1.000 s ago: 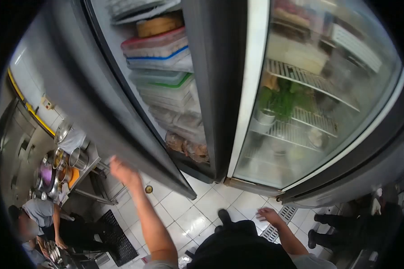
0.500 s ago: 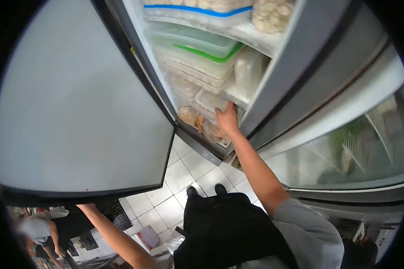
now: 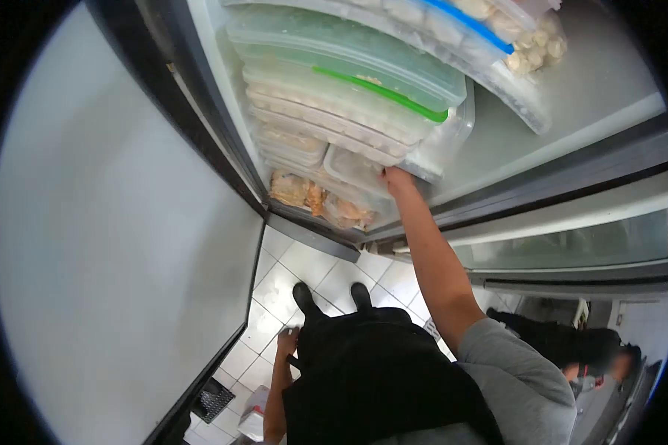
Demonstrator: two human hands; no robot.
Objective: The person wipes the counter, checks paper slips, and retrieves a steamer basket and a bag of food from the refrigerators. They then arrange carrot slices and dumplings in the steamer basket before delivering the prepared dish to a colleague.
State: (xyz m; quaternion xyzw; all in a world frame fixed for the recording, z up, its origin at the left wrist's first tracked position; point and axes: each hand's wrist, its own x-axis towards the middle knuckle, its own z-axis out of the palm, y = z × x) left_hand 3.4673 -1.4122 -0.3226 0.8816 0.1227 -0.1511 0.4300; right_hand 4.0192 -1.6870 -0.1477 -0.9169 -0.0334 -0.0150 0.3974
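Observation:
Inside the opened freezer, my right hand (image 3: pixel 398 180) reaches to the lower shelf, its fingers closed on the corner of a clear plastic container (image 3: pixel 352 167); part of the grip is hidden. Left of it sit more clear lidded containers (image 3: pixel 293 144). Beneath are bags of orange-brown food (image 3: pixel 304 194). Above rise stacked pale trays and a green-tinted lidded box (image 3: pixel 349 55) with a bright green edge. My left hand (image 3: pixel 288 341) hangs low beside my black apron (image 3: pixel 364 371), loosely open with nothing visible in it.
The freezer door (image 3: pixel 126 222) stands wide open on the left. A zip bag with a blue seal (image 3: pixel 471 26) lies on the shelf above. White floor tiles (image 3: pixel 304 263) show around my shoes. Another person (image 3: pixel 571 341) is behind at the right, near a glass-fronted unit (image 3: pixel 608 237).
My left hand has left the door's edge and dropped beside my apron. The view has moved closer to the shelves. My right hand stays at the clear container, and the door appears swung wider.

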